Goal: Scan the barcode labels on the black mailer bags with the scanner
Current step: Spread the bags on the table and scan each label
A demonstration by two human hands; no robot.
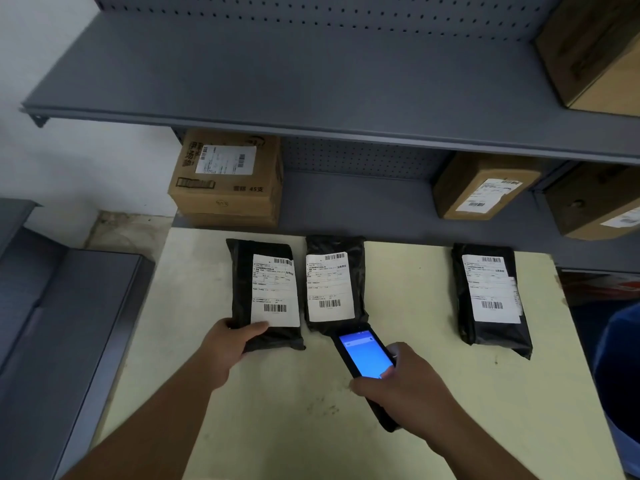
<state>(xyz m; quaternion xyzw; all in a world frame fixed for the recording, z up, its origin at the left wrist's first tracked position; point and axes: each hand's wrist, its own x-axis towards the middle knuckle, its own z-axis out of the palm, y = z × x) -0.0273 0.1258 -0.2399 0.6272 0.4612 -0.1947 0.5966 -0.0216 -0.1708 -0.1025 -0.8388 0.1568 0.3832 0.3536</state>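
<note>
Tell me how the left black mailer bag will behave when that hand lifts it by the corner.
The left black plastic mailer bag looks soft and wrinkled, so it will probably sag. Its glossy film may slip in the left hand. It lies flat, so rolling is unlikely.

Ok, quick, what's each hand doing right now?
Left hand: gripping the near corner of the left bag.
Right hand: closed around the scanner.

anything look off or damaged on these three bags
Only the right mailer bag: it seems to carry a second label stuck over the first, slightly offset, with a ragged right edge. It also lies apart from the other two. The left bag and middle bag look tidy, labels flat.
</note>
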